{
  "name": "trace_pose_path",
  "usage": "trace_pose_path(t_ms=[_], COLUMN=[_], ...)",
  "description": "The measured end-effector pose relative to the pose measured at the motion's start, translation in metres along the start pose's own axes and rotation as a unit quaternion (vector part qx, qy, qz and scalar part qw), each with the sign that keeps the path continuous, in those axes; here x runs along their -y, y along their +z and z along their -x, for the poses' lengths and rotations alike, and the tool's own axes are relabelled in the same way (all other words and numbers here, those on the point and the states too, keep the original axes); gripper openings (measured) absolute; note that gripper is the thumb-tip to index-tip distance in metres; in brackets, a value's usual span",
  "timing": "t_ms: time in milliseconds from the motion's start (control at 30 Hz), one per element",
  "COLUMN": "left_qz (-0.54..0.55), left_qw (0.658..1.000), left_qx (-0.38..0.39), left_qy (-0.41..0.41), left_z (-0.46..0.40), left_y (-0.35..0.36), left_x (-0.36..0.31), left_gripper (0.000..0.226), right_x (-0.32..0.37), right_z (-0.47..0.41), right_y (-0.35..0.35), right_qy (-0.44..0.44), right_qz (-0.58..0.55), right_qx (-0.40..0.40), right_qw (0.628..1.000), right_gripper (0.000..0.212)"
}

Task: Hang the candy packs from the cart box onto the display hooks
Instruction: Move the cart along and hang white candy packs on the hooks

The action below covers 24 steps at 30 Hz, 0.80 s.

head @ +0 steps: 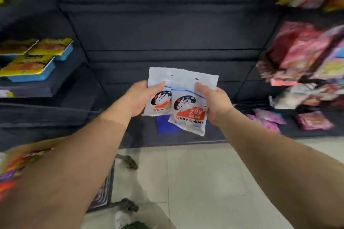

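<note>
- Two white candy packs are held up in front of a dark display wall (167, 29), overlapping; the right pack (189, 106) lies over the left pack (158, 87).
- The left hand (137, 98) grips the left pack at its left edge, thumb across the front, the other fingers hidden behind it.
- The right hand (216, 104) pinches the right pack at its upper right, fingers (201, 87) curled onto the front just below the hang hole.
- Both packs stand roughly upright, long axis vertical, hang holes at the top and facing the wall; the right pack tilts slightly.
- No hook can be made out on the bare dark panels straight ahead; the frame is blurred, so where the packs should go cannot be told.
- Judgement: the right hand, holding the front pack, looks better placed to lift it to a hook first.
- Hanging packets (307, 55) crowd the right side, yellow boxes (35, 55) sit on a shelf at left, pale floor tiles (195, 182) lie below, and the cart box (20, 161) shows at lower left.
</note>
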<state>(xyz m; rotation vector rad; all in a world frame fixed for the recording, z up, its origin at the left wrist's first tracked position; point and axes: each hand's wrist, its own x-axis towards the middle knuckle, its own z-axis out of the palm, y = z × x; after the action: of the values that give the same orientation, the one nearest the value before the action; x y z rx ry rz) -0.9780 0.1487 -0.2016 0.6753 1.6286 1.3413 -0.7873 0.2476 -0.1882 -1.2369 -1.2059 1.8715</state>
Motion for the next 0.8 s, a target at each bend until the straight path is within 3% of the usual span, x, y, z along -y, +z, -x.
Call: trace_pose_path(t_ms=[167,333,467,633,800], left_qz=[-0.016,-0.026,-0.002,0.027,0.016], left_qw=[0.990,0.964,0.938,0.920,0.903], left_qx=[0.128,0.253,0.342,0.391,0.429], left_qy=[0.059,0.077,0.064,0.022,0.015], left_z=[-0.013,-0.015,-0.026,-0.074,-0.137], left_y=[0.191,0.350,0.444,0.543,0.643], left_x=[-0.049,-0.075,-0.080,-0.082,-0.106], left_gripper=[0.020,0.026,0.020,0.024,0.023], right_x=[0.066,0.092,0.104,0.127,0.171], right_z=[0.047,0.078,0.077,0.039,-0.008], right_y=[-0.173,-0.306,-0.382,-0.465,-0.545], right_qy=[-0.091,-0.147,-0.162,-0.163,-0.147], right_qz=[-0.051,-0.091,-0.117,-0.126,-0.115], right_qx=[-0.133,-0.259,-0.315,-0.364,-0.400], right_qw=[0.986,0.950,0.928,0.908,0.897], right_gripper=[0.008,0.026,0.012,0.022,0.012])
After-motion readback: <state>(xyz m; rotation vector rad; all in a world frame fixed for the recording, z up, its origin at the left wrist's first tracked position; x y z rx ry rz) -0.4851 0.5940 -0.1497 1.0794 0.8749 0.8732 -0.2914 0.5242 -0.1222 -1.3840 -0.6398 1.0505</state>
